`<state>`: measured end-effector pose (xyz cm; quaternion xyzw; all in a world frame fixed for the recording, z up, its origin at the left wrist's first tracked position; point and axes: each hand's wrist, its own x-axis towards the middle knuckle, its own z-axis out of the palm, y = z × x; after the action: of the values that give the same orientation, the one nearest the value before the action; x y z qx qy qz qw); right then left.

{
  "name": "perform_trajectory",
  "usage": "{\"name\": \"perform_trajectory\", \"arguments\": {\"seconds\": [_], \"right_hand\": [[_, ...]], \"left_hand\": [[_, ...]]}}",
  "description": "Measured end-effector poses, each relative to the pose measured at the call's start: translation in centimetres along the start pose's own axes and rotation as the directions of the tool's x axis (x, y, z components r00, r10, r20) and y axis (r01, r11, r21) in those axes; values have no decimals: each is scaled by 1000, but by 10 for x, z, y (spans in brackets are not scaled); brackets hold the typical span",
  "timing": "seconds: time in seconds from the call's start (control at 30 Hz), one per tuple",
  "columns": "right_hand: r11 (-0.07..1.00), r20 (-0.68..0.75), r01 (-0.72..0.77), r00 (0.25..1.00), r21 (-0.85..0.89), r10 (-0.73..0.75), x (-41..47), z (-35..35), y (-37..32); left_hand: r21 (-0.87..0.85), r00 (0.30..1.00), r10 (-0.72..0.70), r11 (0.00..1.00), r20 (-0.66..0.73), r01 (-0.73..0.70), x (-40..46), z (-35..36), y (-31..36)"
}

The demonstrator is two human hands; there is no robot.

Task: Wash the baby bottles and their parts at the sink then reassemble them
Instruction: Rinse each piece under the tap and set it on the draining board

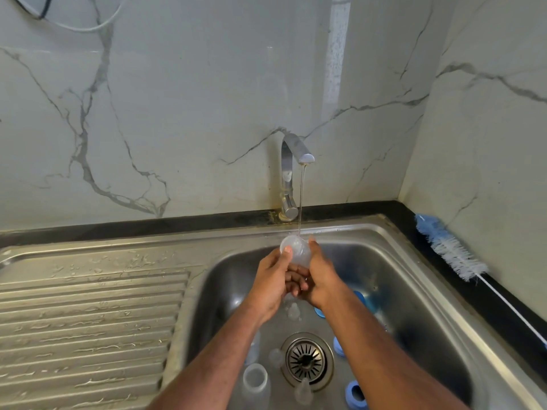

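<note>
Both hands hold a clear cap [296, 252] directly under the tap [296, 155]; the thin stream [301, 199] lands at its upper rim. Left hand [270, 287] pinches the cap's near-left edge with the thumb on top; right hand [321, 281] wraps its right side. The cap's open mouth appears tilted up-left. Below the tap, a bottle [255, 383], teats and blue rings [355, 395] crowd the sink [414, 261] floor around the drain [307, 361], so set-down room looks tight there.

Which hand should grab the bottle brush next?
Probably the right hand: the brush lies on the counter right of the sink, and the left hand could hold the clear cap.
</note>
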<state>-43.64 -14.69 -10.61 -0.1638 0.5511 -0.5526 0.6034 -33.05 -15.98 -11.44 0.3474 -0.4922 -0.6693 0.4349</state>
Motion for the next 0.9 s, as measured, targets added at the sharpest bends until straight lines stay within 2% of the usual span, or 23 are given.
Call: {"name": "perform_trajectory", "arguments": {"seconds": [0.17, 0.37, 0.53, 0.63, 0.73, 0.8, 0.9], "right_hand": [[995, 47, -64, 997, 73, 61, -1, -4, 0], [991, 80, -58, 996, 117, 48, -5, 0, 7], [999, 69, 24, 997, 38, -26, -2, -1, 7], [993, 16, 111, 994, -28, -111, 0, -1, 5], [979, 12, 192, 981, -65, -191, 0, -4, 0], [958, 15, 261, 965, -120, -261, -2, -5, -3], [866, -23, 372, 915, -335, -403, -5, -3, -5]], "left_hand": [[78, 998, -62, 995, -16, 63, 4, 7, -2], [277, 983, -1, 959, -182, 53, 18, 4, -9], [176, 969, -46, 980, -242, 90, 24, -3, -11], [130, 965, -148, 975, -218, 178, 24, -6, -9], [134, 967, -230, 960, -114, 244, 18, -11, -5], [194, 981, -192, 962, -9, 190, 13, -22, -4], [366, 994, -66, 930, 85, 30, 9, -43, -5]]}}
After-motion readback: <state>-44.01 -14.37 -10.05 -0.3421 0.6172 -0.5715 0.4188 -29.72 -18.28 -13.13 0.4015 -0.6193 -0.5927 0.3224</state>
